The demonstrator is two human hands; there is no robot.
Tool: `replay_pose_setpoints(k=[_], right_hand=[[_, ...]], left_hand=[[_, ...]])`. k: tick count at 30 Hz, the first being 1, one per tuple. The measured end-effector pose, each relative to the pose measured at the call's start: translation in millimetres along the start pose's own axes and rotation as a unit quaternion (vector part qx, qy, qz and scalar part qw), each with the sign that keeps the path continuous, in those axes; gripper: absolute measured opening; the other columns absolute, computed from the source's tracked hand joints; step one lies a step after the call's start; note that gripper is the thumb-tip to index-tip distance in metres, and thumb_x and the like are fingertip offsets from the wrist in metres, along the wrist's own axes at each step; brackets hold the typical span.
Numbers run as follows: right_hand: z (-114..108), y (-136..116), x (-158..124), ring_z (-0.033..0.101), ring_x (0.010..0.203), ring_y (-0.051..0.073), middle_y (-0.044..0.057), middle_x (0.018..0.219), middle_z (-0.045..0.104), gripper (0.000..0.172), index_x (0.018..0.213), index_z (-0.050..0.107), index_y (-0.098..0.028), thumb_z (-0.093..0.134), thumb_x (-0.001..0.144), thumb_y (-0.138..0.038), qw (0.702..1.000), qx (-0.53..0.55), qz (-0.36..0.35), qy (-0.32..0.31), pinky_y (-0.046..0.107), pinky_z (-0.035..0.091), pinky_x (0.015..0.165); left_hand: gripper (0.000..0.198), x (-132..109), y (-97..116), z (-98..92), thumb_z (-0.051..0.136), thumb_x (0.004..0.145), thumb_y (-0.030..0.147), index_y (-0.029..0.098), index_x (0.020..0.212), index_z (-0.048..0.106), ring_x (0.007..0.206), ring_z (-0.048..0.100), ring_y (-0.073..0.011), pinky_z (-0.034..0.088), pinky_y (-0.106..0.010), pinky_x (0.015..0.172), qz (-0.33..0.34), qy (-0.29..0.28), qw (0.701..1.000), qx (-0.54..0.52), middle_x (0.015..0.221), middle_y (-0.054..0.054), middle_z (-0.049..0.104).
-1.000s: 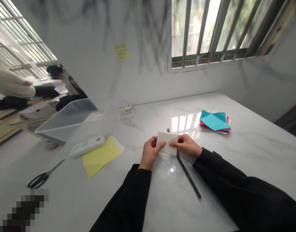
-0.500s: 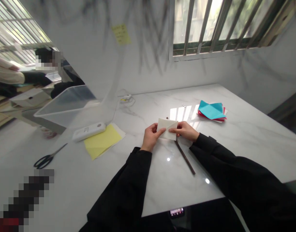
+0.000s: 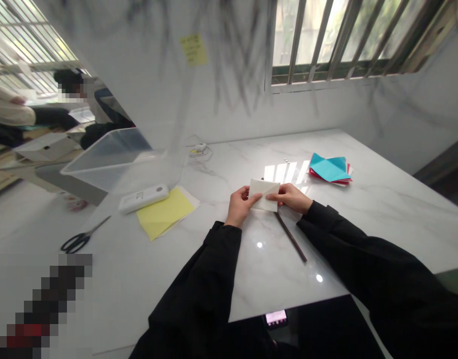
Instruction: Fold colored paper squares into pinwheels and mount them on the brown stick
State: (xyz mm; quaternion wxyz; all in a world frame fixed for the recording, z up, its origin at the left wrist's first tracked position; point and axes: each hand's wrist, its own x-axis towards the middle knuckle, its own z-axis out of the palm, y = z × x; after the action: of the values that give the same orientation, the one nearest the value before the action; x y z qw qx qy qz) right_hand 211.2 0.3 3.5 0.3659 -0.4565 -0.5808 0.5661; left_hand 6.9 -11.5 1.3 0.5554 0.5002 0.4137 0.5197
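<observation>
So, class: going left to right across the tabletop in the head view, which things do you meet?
scissors → white remote → yellow paper → left hand → right hand → stack of coloured paper

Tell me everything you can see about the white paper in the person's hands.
The white paper is a small folded piece, roughly rectangular, with a diagonal crease or flap edge across its face. It is held just above the marble table, pinched by the left hand at one side and the right hand at the other.

Window (image 3: 348, 40) daylight — table (image 3: 363, 219) glare, edges warped.
</observation>
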Motion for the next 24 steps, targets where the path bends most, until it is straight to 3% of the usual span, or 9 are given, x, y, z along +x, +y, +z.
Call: replay_pose_setpoints(k=[24], right_hand=[[0.1,-1.7,-0.6,0.051,0.059,0.011,0.005,0.072,0.07,0.042,0.089,0.079,-0.011,0.082,0.07,-0.048,1.0,-0.008,-0.012,0.001,0.025,0.038,0.053]], left_hand=[[0.05,4.6,-2.7,-3.4,0.091,0.065,0.044,0.014,0.101,0.073,0.079,0.072,-0.0211,0.056,-0.034,0.077,-0.009,-0.005,1.0,0.015,0.097,-0.011,0.079]])
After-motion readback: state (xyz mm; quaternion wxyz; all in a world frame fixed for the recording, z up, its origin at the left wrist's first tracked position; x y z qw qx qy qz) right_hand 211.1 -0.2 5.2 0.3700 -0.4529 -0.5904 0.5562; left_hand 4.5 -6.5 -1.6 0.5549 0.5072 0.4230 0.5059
